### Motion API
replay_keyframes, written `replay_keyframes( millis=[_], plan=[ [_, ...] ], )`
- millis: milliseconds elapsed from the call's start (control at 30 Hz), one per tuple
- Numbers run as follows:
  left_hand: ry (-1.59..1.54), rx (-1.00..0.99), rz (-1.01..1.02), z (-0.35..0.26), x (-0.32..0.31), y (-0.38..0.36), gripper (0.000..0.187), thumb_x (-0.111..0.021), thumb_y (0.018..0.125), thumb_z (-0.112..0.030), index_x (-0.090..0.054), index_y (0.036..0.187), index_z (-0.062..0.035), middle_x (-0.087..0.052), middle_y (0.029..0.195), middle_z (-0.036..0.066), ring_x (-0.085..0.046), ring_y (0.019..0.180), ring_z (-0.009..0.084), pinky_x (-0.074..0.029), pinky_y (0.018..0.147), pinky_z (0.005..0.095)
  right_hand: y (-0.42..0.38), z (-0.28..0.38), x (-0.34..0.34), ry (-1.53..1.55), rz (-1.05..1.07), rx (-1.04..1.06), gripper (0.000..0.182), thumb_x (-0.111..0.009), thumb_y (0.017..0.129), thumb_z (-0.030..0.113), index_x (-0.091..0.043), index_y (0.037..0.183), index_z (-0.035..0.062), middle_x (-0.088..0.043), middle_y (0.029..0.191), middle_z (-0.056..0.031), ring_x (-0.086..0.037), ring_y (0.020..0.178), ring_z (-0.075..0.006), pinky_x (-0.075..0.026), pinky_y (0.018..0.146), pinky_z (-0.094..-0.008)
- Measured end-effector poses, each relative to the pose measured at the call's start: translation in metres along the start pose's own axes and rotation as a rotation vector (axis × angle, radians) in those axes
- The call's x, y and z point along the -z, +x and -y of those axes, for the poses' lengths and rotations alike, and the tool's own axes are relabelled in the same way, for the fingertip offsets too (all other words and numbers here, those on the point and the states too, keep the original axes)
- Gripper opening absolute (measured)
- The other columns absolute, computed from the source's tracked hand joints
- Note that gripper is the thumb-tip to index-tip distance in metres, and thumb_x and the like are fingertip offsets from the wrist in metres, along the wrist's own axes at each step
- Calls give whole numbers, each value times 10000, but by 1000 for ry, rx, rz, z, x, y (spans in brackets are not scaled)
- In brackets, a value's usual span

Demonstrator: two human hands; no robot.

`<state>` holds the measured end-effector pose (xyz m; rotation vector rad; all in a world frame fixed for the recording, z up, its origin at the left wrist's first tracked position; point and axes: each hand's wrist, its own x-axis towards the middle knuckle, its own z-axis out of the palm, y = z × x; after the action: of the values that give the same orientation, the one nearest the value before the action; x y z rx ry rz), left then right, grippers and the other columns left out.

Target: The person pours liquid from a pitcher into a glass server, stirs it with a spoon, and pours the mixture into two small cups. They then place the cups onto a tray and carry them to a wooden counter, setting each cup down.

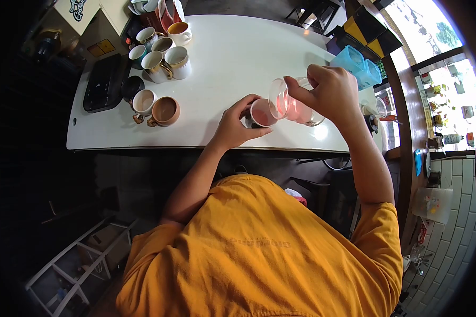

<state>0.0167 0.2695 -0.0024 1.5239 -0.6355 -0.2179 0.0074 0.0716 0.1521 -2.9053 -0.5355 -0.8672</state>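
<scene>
My left hand [235, 126] is wrapped round a cup [263, 113] with pink liquid inside, near the front edge of the white table [222, 63]. Above the cup's right side, a clear glass jug [299, 112] with pink liquid is tipped so that its mouth faces the cup. The fingers of my right hand [329, 91] are closed on the jug from above, at its handle side. Whether liquid is running between the two is hard to make out.
Several mugs [179, 63] stand together at the back left, with a brown mug [165, 112] and a pale mug [144, 101] nearer. A flat black device [106, 82] lies at the left end. Light-blue containers [349, 59] stand at the right, beside a wooden window ledge [407, 95].
</scene>
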Motion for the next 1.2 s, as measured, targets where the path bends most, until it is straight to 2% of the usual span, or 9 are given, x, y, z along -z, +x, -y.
replay_keyframes(
  millis=[800,867,1067,1200],
  plan=[
    [55,-3,21,10,-1,6,701,-847,651,-116,-488,1240,7,-593,1122,99,-589,1046,170,-476,919,311,-6,0,-6,-54,33,-17,558,-702,735,530,-466,480,93,-417,409,-19,-454,361,-196,-349,384,-308],
    [147,-78,-3,13,0,6,708,-856,637,-159,-506,1235,-14,-599,1137,94,-601,1032,189,-480,901,328,-7,0,-8,-56,35,-20,557,-703,734,531,-470,481,94,-422,409,-20,-458,361,-200,-350,384,-310],
    [337,-89,-58,18,0,3,733,-869,611,-240,-530,1240,-76,-606,1173,79,-580,1067,228,-481,853,344,-9,-1,-13,-40,24,-8,548,-705,729,528,-487,489,87,-442,415,-27,-465,360,-205,-360,382,-316],
    [310,-60,-51,20,1,3,734,-871,608,-241,-531,1239,-84,-604,1178,82,-565,1091,231,-477,860,353,-10,-4,-16,-41,42,-44,543,-698,734,522,-495,492,81,-458,421,-37,-472,364,-212,-370,388,-321]
  ],
)
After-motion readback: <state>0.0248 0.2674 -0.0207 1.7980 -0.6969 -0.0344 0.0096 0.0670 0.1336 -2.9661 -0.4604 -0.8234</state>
